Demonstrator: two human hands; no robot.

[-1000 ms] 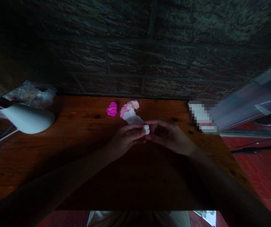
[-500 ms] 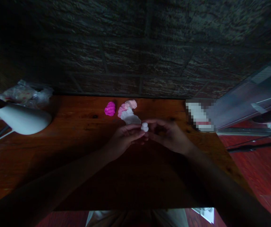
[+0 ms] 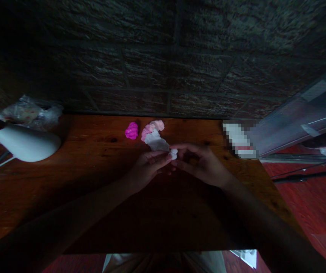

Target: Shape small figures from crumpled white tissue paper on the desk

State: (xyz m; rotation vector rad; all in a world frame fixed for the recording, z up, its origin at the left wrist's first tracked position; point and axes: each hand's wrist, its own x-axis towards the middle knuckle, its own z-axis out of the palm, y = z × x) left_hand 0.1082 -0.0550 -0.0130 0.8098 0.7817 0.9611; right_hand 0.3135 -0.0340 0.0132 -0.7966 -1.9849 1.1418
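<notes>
Between the fingertips of both hands is a small white clay piece (image 3: 174, 153) made of two rounded lumps, one above the other. My left hand (image 3: 151, 163) pinches it from the left, thumb across the lower lump. From the right, my right hand (image 3: 199, 161) has its thumb and forefinger curled onto the piece's edge. Just behind the fingers lies a flattened white clay sheet (image 3: 156, 140). Pale pink clay (image 3: 157, 125) touches that sheet at the back, and a bright magenta clay lump (image 3: 131, 131) sits apart to the left.
A white lamp-like object (image 3: 28, 144) lies on the wooden table (image 3: 94, 148) at left, with a crumpled clear plastic bag (image 3: 28, 112) behind it. At the back right is a blurred-out white item (image 3: 239, 138) beside a glass panel (image 3: 290, 113). A dark brick wall (image 3: 151, 68) borders the table.
The white clay piece has tipped slightly in the fingers, its upper lump sitting lower and nearer the right fingertips. Both hands have barely moved; the things on the table look unchanged.
</notes>
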